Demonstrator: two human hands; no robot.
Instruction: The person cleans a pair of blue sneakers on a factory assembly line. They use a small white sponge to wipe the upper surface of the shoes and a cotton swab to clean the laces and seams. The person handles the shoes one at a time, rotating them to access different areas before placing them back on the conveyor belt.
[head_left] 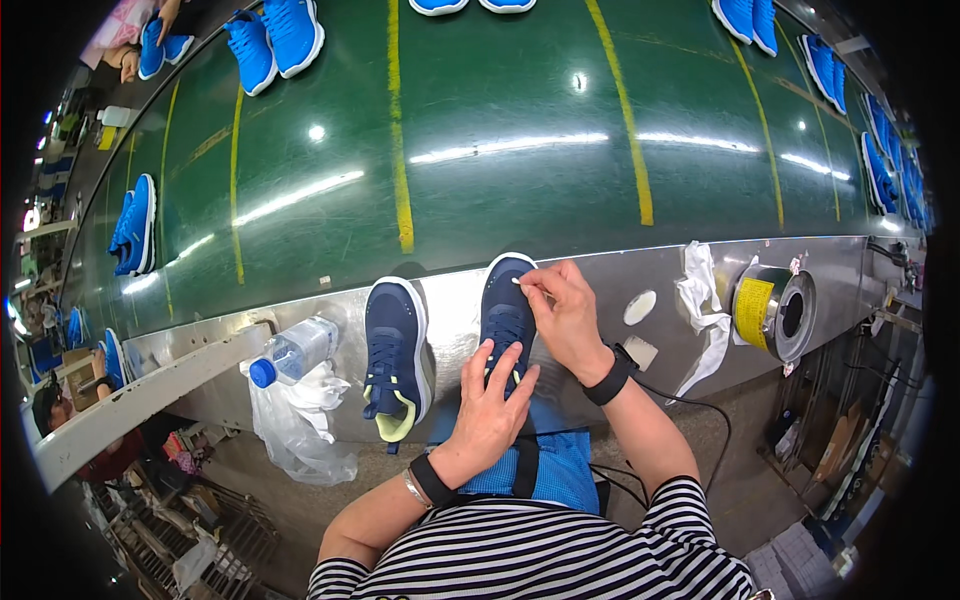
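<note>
1. We found the navy shoe point(503, 318) under both hands on the metal ledge point(457, 345), its toe toward the green belt point(510, 205) and its heel toward the person's body. Turned that way, we judged, its toe lay within easy reach of the fingertips.
2. We saw the left hand point(488, 405) laid over the lacing with its fingers spread, apparently to steady the shoe from above. Its thumb was hard to make out, so we could not tell what that pressed on.
3. We saw the right hand point(566, 312) reaching in from the side, thumb and forefinger pressed together around a small white piece point(516, 281) at the toe. It was too small for us to identify; such a fingertip pinch seemed suited to fine placing.
4. We noticed the matching navy shoe point(390, 330) just to the left, apart from the first and untouched, also toe outward, so the pair presumably stayed together and faced alike.
5. Beyond, we saw blue shoes point(275, 42) in pairs on the belt, where yellow lines point(618, 110) seemed to mark off spaces.
6. To the left we saw a clear bottle point(305, 345) near a plastic bag point(300, 440); to the right, a white cloth point(702, 290) beside a metal tin point(755, 312). We supposed they sat there to be handy without crowding the wrists.
</note>
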